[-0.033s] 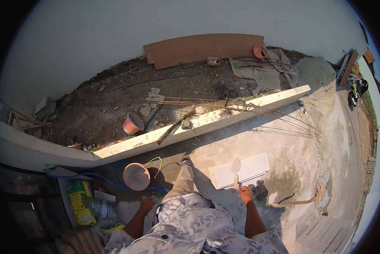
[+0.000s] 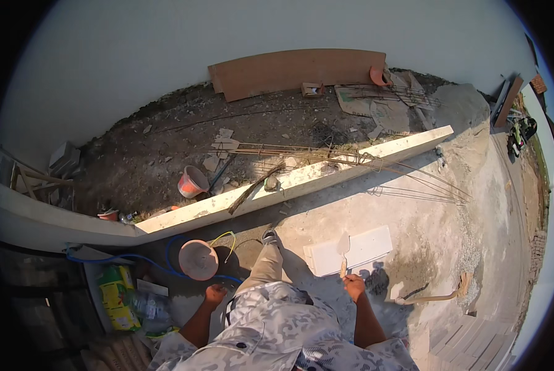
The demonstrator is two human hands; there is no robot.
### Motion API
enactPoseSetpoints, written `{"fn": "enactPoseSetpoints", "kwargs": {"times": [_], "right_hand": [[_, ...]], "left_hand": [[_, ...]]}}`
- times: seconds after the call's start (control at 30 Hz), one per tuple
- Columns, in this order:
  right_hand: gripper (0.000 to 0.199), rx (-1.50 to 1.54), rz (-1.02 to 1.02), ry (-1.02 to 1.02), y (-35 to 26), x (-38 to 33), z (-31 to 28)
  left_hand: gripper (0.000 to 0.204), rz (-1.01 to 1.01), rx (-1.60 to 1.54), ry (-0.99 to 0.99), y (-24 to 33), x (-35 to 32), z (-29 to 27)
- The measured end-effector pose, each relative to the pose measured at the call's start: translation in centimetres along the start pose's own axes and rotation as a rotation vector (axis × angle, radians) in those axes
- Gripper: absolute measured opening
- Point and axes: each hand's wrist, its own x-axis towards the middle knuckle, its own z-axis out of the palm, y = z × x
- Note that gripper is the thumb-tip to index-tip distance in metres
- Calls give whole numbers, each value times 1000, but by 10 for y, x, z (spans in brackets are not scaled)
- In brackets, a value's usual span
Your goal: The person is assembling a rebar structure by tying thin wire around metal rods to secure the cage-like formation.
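Observation:
My right hand (image 2: 353,285) is closed at the butt end of a trowel's wooden handle. The trowel (image 2: 344,244) points away from me, its pale blade seen over a white block (image 2: 376,242) on the ground. My left hand (image 2: 215,293) hangs beside my hip with its fingers curled, and nothing shows in it. Just beyond that hand stands a round mortar-stained bucket (image 2: 198,260), with a blue hose (image 2: 170,252) running around it.
A low pale wall (image 2: 301,179) crosses ahead, with thin steel rods (image 2: 406,170) over it and another bucket (image 2: 193,181) behind. At left lie green-yellow bags (image 2: 117,295). On the right are a long-handled tool (image 2: 434,298) and stacked blocks (image 2: 474,343).
My left hand has risen slightly, with its fingers turned more inward. My right hand has shifted a little to the left, and the trowel's handle has tilted slightly with it.

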Motion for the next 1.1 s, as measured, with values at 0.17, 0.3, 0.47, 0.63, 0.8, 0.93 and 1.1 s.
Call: {"fn": "enactPoseSetpoints", "kwargs": {"times": [0.17,0.3,0.47,0.63,0.8,0.93,1.1], "right_hand": [[45,-300,-297,-94,-123,13,57],[53,-283,-367,-347,-181,37,94],[54,-695,-312,-633,-211,60,116],[55,-788,-291,-579,-223,83,97],[53,-659,-199,-583,-228,104,86],[53,-703,-226,-572,-232,111,81],[52,-485,-187,-587,-221,124,78]], "left_hand": [[45,133,237,20,141,133,-21],[49,224,348,28,238,235,-28],[56,221,297,167,291,344,1],[70,-98,503,191,297,407,46],[37,-217,689,200,239,449,62],[23,73,476,147,243,446,38],[16,288,151,106,281,394,-28]]}}
